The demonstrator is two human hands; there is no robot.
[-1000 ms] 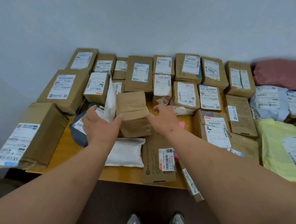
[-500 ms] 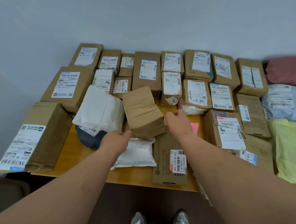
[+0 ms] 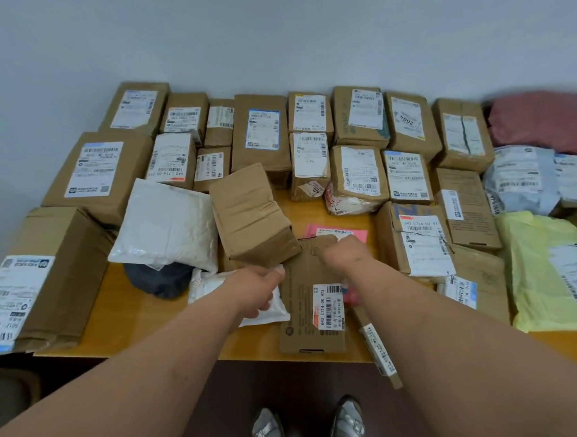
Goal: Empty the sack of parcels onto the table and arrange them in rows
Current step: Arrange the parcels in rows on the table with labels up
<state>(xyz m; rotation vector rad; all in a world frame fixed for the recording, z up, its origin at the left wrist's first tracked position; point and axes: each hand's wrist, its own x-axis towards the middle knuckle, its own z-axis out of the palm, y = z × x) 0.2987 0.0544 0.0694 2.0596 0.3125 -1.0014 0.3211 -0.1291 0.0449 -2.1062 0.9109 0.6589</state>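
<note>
Plain grey wall behind, and the wooden table [image 3: 141,313] is pretty much buried in parcels, two neat rows at the back. Only one view, so: my left hand [image 3: 254,287] sits loosely curled over the small white pouch [image 3: 272,311], can't tell if it's actually gripping. My right hand [image 3: 344,252] is curled at the top of the flat cardboard mailer [image 3: 305,317], grip hidden too. The mailer looks stiff and light, so I'd pinch its edges. That tilted brown box [image 3: 250,213] leans on the squishy white bag [image 3: 167,221]. No sack in sight.
</note>
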